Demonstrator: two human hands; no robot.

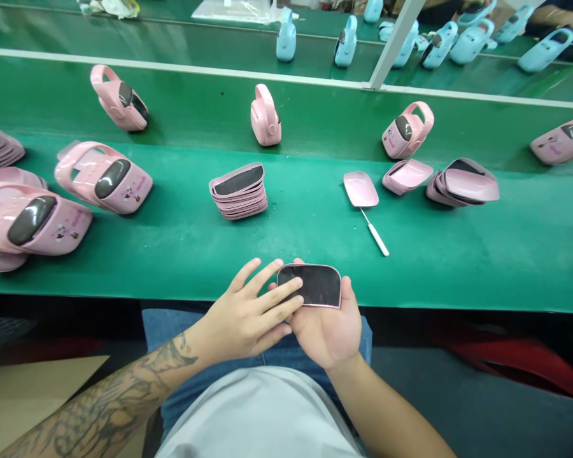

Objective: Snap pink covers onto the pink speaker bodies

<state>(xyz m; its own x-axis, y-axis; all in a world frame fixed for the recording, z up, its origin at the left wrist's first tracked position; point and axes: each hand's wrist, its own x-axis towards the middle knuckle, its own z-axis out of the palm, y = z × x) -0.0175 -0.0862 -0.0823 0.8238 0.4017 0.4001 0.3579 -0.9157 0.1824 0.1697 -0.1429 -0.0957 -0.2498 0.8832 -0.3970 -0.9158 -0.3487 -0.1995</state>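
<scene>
A flat dark panel with a pink rim lies across the palm of my right hand, its fingers curling up behind the panel's edge. The fingertips of my left hand rest flat on the panel's left part, spread slightly. Beyond my hands, a stack of similar pink-rimmed panels sits on the green belt. To its right lies a white-handled tool with a pink shell resting at its far end.
Pink handbag-shaped cases stand along the belt, with more piled at the left. Further pink shells lie at the right. Beyond a white rail, pale blue cases stand on a second green belt. My jeans lie below the near edge.
</scene>
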